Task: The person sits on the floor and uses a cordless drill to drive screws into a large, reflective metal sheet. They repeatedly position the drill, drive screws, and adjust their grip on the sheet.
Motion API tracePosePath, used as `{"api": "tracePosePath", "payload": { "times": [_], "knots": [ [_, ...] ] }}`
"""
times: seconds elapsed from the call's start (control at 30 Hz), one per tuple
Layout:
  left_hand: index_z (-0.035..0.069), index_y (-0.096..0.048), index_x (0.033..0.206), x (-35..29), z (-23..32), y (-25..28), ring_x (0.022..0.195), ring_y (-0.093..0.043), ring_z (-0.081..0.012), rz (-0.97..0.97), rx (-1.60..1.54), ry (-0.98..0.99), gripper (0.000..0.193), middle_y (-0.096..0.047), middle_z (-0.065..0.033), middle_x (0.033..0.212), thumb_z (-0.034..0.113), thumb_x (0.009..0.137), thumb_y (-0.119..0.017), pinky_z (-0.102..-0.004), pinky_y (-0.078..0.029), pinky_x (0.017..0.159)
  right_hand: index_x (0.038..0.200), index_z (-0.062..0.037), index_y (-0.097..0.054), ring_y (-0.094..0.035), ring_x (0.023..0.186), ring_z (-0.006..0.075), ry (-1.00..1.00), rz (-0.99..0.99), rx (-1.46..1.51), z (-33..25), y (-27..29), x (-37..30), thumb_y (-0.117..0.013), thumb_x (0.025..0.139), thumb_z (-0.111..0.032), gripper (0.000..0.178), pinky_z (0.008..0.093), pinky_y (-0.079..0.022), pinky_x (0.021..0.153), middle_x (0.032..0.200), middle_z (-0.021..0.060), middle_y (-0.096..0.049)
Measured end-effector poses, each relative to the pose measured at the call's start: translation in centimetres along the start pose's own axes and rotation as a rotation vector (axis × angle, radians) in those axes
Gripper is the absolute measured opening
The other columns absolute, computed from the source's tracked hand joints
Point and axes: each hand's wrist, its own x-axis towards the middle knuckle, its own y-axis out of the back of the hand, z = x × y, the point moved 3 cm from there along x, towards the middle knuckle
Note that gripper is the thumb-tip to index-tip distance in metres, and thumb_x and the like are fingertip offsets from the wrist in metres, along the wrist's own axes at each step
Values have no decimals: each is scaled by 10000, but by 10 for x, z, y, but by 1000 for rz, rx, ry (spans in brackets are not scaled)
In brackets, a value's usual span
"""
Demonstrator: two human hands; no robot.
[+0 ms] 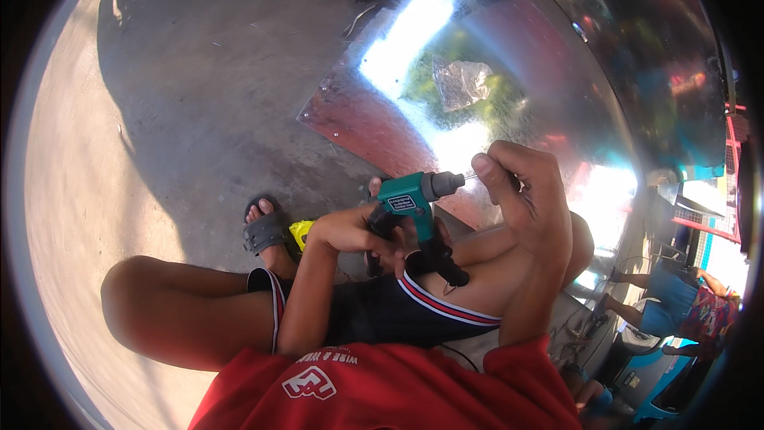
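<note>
A teal and black power drill (pixel 407 195) is held sideways above my lap, its grey chuck pointing right. My left hand (pixel 350 229) is closed round the rear of the drill, with some fingers hidden behind it. Out of the chuck sticks a thin drill bit (pixel 470 177). My right hand (pixel 532 191) is closed at the outer end of that bit, thumb and curled forefinger pinched together there. The hand hides the bit's tip.
A shiny metal sheet (pixel 334 115) lies on the concrete floor ahead, with a clear plastic bag (pixel 463 84) on it. Another sheet (pixel 645 40) is at the far right. A yellow object (pixel 301 232) sits beside my sandalled foot. Another person (pixel 672 302) is at the right.
</note>
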Motion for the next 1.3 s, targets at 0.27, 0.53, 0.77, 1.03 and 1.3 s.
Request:
{"api": "tracePosePath", "payload": {
  "times": [0.27, 0.53, 0.77, 1.03, 1.3],
  "knots": [
    [-20, -533, 1334, -1, 5, -3, 1115, -601, -155, 306, 216, -63, 515, -654, -107, 1204, 114, 885, -746, -323, -475, 954, 748, 25, -526, -343, 572, 107, -146, 44, 202, 18, 3, 2, -607, 1009, -261, 396, 299, -316, 531, 595, 37, -403],
    [4, -479, 1383, 49, -1, -50, 1306, -499, -277, 108, -303, -381, 586, -563, -159, 1330, 150, 875, -730, -420, -353, 1130, 734, -10, -523, -389, 594, 68, -178, 245, 261, 26, 18, 2, -567, 1035, -314, 431, 259, -310, 555, 613, -16, -413],
    [22, -607, 964, 52, -7, -69, 769, -603, -166, 416, -435, -439, 216, -609, -78, 812, 231, 916, -637, -313, -475, 740, 739, -12, -507, -402, 603, 82, -154, 87, 169, 31, 12, 7, -539, 1046, -333, 445, 252, -303, 560, 657, -1, -405],
    [-50, -537, 1309, 40, -3, -54, 1252, -579, -246, -168, -447, -429, 510, -640, -180, 1256, -27, 813, -654, -333, -401, 1096, 725, -28, -448, -318, 607, 57, -136, -88, 253, 16, 0, 12, -561, 1039, -301, 431, 255, -263, 544, 656, -33, -336],
    [-51, -576, 1206, 44, 14, -58, 1264, -528, -294, -284, -513, -492, 550, -598, -177, 1246, 90, 700, -739, -372, -335, 1132, 888, 22, -580, -429, 649, 89, 17, 47, 274, 27, -2, 6, -566, 1023, -372, 417, 236, -379, 613, 735, 10, -456]
  ]
}}
